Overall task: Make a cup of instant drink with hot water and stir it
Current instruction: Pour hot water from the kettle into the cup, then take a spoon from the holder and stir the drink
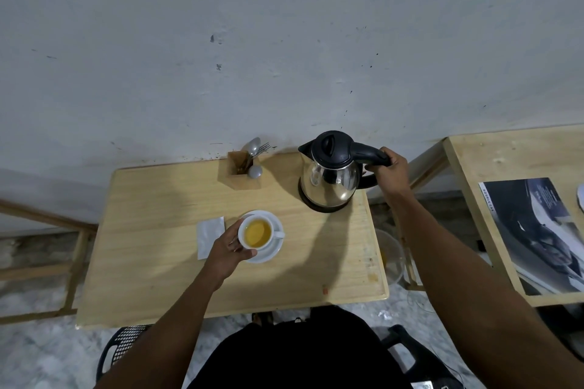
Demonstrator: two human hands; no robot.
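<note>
On a pale wooden table (158, 278) against a scuffed wall, the left hand (229, 249) cups the cup (256, 232) while the right hand (387, 174) grips the upright kettle (331, 177) behind it, spout pointing left.

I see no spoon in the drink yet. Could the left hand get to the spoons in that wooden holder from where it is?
Probably yes. The left hand is wrapped around the cup, so it must let go first. The bare table lies between it and the holder, with nothing in the way.

Head-worn view, steeply down, table (151, 262) near, wall beyond
</note>
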